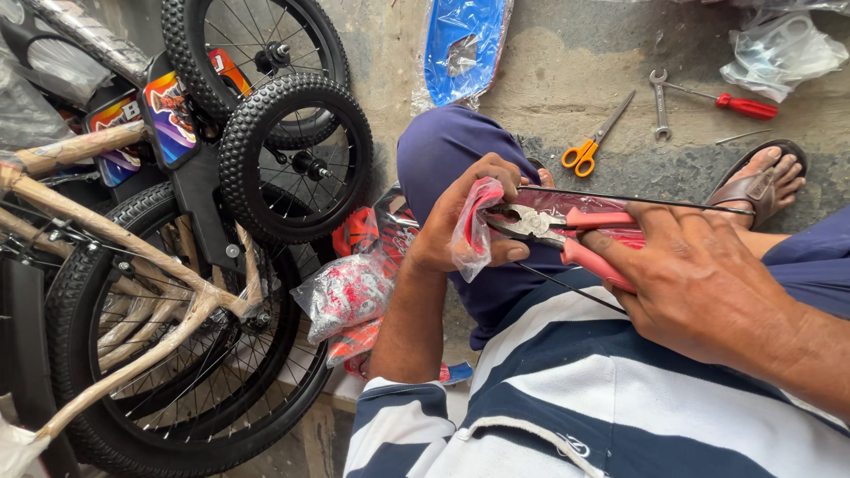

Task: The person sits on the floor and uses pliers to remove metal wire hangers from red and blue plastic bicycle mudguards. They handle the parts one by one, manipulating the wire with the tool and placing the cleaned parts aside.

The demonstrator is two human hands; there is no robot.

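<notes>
My right hand (699, 283) grips the pink handles of a pair of pliers (567, 235), whose metal jaws bite into a small clear plastic bag with red contents (474, 232). That bag is pinched in my left hand (460, 212), held over my raised knee in dark blue trousers. A thin black rod or cable (637, 200) runs from the bag toward my right, over the pliers. Another thin black line passes below the handles.
A small bicycle wrapped in brown paper, with several black wheels (297, 155), fills the left. Bagged red and white parts (350, 296) lie by my leg. On the concrete floor lie orange scissors (593, 142), a spanner (660, 106), a red screwdriver (739, 104) and a blue bagged part (460, 44). My sandalled foot (761, 181) rests right.
</notes>
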